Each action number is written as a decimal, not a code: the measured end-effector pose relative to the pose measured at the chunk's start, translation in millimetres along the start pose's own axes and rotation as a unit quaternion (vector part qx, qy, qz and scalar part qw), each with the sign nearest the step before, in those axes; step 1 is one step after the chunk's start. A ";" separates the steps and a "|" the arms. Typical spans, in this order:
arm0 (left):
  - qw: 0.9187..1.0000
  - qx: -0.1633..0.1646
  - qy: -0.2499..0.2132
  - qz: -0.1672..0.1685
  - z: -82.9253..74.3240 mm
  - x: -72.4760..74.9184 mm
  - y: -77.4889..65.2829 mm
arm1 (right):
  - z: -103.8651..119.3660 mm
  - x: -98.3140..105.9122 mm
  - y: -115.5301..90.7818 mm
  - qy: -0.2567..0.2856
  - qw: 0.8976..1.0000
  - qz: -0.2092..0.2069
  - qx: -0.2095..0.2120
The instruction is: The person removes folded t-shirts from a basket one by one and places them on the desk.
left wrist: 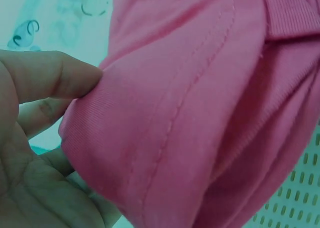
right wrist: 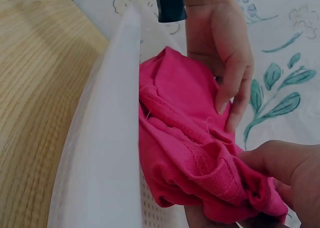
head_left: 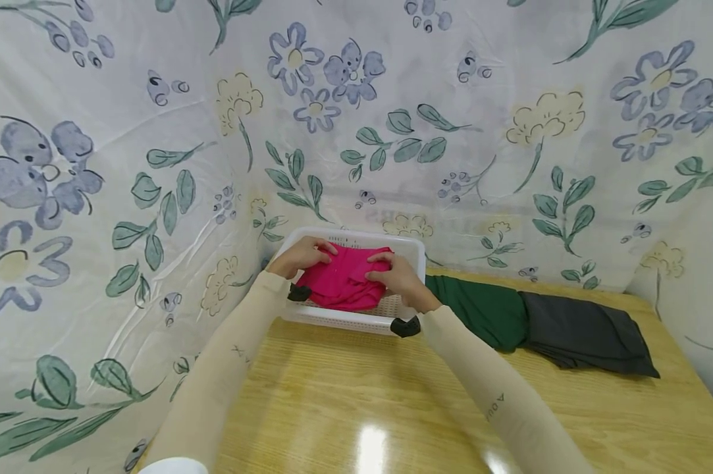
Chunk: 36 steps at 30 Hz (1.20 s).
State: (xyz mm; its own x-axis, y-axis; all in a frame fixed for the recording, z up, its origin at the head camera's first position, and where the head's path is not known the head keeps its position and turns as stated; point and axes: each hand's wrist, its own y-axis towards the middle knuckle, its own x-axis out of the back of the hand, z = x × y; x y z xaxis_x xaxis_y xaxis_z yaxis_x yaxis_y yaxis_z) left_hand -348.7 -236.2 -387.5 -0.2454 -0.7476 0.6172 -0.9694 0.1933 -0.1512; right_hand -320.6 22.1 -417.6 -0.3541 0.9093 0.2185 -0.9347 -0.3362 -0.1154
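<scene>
A folded pink garment (head_left: 347, 280) with stitched seams sits within the white plastic basket (head_left: 332, 318). My left hand (head_left: 304, 255) holds its left side, thumb on top and fingers beneath the fold, as the left wrist view shows. On the opposite side my right hand (head_left: 400, 276) grips the bunched edge; in the right wrist view the right thumb (right wrist: 280, 160) lies on the cloth and fingers reach under it. The basket's perforated floor (left wrist: 290, 198) shows beside the cloth.
To the right of the basket, a folded dark green cloth (head_left: 480, 309) lies against a folded black cloth (head_left: 587, 329) on the wooden table (head_left: 344, 388). Floral-printed sheeting (head_left: 356, 164) stands behind the basket and along the left side. Each wrist carries a small black device (head_left: 405, 327).
</scene>
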 end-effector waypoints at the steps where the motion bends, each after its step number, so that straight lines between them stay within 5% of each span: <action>1: 1.000 -0.002 -0.003 0.002 -1.2 -0.2 -0.8 | 0.9 1.8 -0.9 0.003 1.000 0.002 -0.001; 24: 0.998 -0.043 -0.049 0.022 -24.7 -17.4 -17.6 | 4.9 46.3 -31.3 -0.006 1.000 0.030 0.000; 36: 0.993 -0.070 -0.078 0.045 -40.0 -32.9 -18.5 | -3.8 73.7 -46.4 0.038 0.998 0.053 0.003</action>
State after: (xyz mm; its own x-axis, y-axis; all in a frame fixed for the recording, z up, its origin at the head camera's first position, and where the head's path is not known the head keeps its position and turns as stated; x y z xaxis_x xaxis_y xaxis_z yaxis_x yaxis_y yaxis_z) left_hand -322.4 -189.8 -374.2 -0.3399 -0.8100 0.4779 -0.9356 0.3429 -0.0842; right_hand -303.2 105.7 -399.8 -0.4482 0.8844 0.1305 -0.8922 -0.4333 -0.1276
